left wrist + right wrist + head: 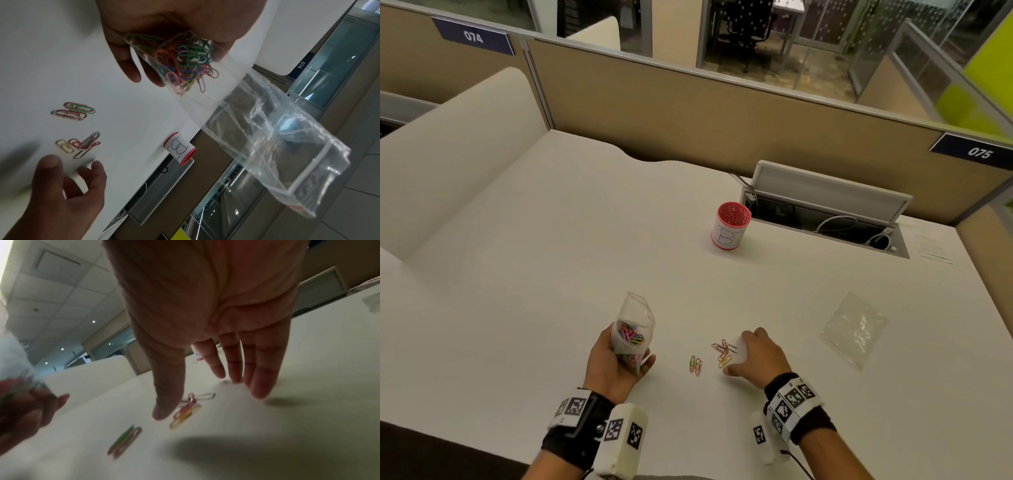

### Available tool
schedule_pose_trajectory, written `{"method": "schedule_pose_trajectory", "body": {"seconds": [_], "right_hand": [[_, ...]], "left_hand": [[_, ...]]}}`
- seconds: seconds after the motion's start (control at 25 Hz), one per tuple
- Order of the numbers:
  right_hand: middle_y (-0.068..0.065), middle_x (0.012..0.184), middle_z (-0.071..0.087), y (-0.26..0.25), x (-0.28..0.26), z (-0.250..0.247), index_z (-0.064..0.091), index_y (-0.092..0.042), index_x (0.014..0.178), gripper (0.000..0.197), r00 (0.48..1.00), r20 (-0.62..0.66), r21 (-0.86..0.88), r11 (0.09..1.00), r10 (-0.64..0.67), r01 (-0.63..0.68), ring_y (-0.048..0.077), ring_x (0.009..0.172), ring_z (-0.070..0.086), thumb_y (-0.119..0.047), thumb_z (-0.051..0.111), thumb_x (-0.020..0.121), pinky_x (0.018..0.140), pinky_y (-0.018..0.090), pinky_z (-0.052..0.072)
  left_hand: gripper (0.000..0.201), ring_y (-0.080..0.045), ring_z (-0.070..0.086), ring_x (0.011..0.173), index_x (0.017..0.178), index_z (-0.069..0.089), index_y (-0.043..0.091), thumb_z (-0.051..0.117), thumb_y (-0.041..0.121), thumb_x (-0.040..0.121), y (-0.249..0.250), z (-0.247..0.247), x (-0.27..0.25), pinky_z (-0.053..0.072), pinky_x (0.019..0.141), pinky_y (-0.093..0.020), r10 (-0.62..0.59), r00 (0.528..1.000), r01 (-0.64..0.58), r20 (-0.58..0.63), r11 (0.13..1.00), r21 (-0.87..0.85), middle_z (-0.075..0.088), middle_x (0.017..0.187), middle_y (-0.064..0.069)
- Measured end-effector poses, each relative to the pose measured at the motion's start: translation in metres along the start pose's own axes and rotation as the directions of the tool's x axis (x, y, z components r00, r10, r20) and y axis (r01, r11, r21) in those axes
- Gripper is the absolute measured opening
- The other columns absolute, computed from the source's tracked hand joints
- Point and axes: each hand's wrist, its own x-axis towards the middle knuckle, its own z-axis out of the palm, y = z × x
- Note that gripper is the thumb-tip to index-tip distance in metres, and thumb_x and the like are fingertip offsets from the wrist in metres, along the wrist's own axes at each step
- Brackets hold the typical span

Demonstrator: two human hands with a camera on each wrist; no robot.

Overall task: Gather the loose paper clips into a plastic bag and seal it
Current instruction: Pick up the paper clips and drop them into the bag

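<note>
My left hand (616, 366) grips the lower part of a clear zip bag (635, 323) with a red seal strip, its mouth up and unsealed. Several coloured paper clips (180, 63) lie bunched inside it. On the white desk between my hands lie loose clips: a small cluster (723, 351) and a green and red pair (695, 365). My right hand (756, 356) hovers palm down over the cluster, fingers spread and straight (259, 379), thumb (164, 408) just above the clips, holding nothing.
A red-rimmed cup (730, 226) labelled B stands further back. A stack of spare clear bags (854, 327) lies to the right. An open cable hatch (825, 212) with wires sits at the back right, in front of the beige partition (688, 113).
</note>
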Motion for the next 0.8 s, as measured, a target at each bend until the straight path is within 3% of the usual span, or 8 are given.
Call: {"method": "schedule_pose_trajectory", "body": {"seconds": [0.24, 0.4, 0.44, 0.52, 0.56, 0.64, 0.68, 0.8], "right_hand": [[0.009, 0.127, 0.043, -0.04, 0.002, 0.032, 0.055, -0.006, 0.12, 0.07, 0.991, -0.132, -0.068, 0.998, -0.011, 0.002, 0.025, 0.114, 0.046, -0.064, 0.056, 0.081, 0.089, 0.03, 0.044], [0.012, 0.127, 0.046, -0.066, 0.005, 0.043, 0.062, -0.005, 0.113, 0.044, 0.994, -0.05, -0.236, 0.969, -0.093, 0.079, 0.027, 0.113, 0.048, -0.04, 0.061, 0.088, 0.083, 0.03, 0.046], [0.013, 0.12, 0.053, -0.071, 0.003, 0.043, 0.067, -0.006, 0.103, 0.033, 0.991, -0.052, -0.25, 0.962, -0.124, 0.107, 0.026, 0.104, 0.056, -0.032, 0.07, 0.083, 0.074, 0.028, 0.047], [0.011, 0.086, 0.064, -0.076, -0.003, 0.037, 0.071, -0.012, 0.071, 0.032, 0.99, -0.036, -0.227, 0.966, -0.136, 0.125, 0.022, 0.068, 0.065, -0.021, 0.092, 0.049, 0.049, 0.02, 0.038], [0.011, 0.082, 0.065, -0.073, -0.002, 0.038, 0.07, -0.011, 0.07, 0.031, 0.983, -0.036, -0.263, 0.951, -0.178, 0.162, 0.022, 0.064, 0.065, -0.016, 0.091, 0.048, 0.049, 0.02, 0.035], [0.014, 0.107, 0.062, -0.069, 0.0, 0.039, 0.066, -0.005, 0.097, 0.016, 0.977, -0.028, -0.296, 0.935, -0.212, 0.194, 0.029, 0.09, 0.064, -0.007, 0.066, 0.082, 0.064, 0.027, 0.038], [0.014, 0.113, 0.06, -0.063, 0.004, 0.041, 0.062, -0.003, 0.105, 0.017, 0.972, -0.04, -0.304, 0.93, -0.231, 0.208, 0.03, 0.098, 0.062, -0.005, 0.053, 0.09, 0.067, 0.029, 0.036], [0.013, 0.11, 0.063, -0.057, 0.01, 0.034, 0.063, -0.003, 0.102, 0.02, 0.976, -0.042, -0.267, 0.943, -0.215, 0.197, 0.03, 0.097, 0.061, -0.007, 0.047, 0.091, 0.067, 0.029, 0.033]], "left_hand": [[0.032, -0.023, 0.049, 0.068, 0.104, 0.056, 0.013, 0.044, 0.039, 0.092, -0.004, 0.005, 0.0, 0.047, 0.072, -0.043, -0.012, 1.0, 0.012, 0.004, 1.0, 0.007, 0.055, 0.083, -0.01], [0.032, -0.023, 0.049, 0.068, 0.104, 0.057, 0.013, 0.042, 0.039, 0.093, -0.003, 0.005, -0.003, 0.047, 0.071, -0.042, -0.002, 1.0, 0.002, 0.007, 1.0, 0.01, 0.055, 0.083, -0.01], [0.032, -0.023, 0.049, 0.069, 0.105, 0.057, 0.013, 0.042, 0.039, 0.093, -0.003, 0.004, -0.003, 0.047, 0.071, -0.042, 0.0, 1.0, 0.0, 0.006, 1.0, 0.009, 0.055, 0.084, -0.011], [0.033, -0.023, 0.049, 0.07, 0.107, 0.056, 0.013, 0.042, 0.039, 0.093, -0.002, 0.001, -0.004, 0.047, 0.071, -0.043, 0.004, 1.0, -0.004, 0.003, 1.0, -0.001, 0.055, 0.085, -0.011], [0.033, -0.023, 0.049, 0.07, 0.108, 0.056, 0.013, 0.042, 0.04, 0.093, -0.001, 0.0, -0.003, 0.047, 0.071, -0.043, 0.005, 1.0, -0.005, 0.003, 1.0, -0.005, 0.055, 0.085, -0.011], [0.033, -0.023, 0.049, 0.069, 0.109, 0.055, 0.013, 0.042, 0.04, 0.093, 0.001, -0.002, -0.003, 0.047, 0.071, -0.043, 0.001, 1.0, -0.001, 0.001, 1.0, -0.014, 0.055, 0.084, -0.01], [0.034, -0.023, 0.049, 0.069, 0.109, 0.055, 0.013, 0.042, 0.04, 0.093, 0.001, -0.003, -0.002, 0.046, 0.071, -0.043, -0.004, 1.0, 0.004, 0.003, 1.0, -0.019, 0.055, 0.084, -0.01], [0.033, -0.023, 0.048, 0.069, 0.106, 0.055, 0.013, 0.043, 0.04, 0.092, 0.0, 0.0, -0.002, 0.046, 0.071, -0.042, -0.012, 1.0, 0.012, 0.003, 1.0, -0.016, 0.054, 0.083, -0.01]]}}
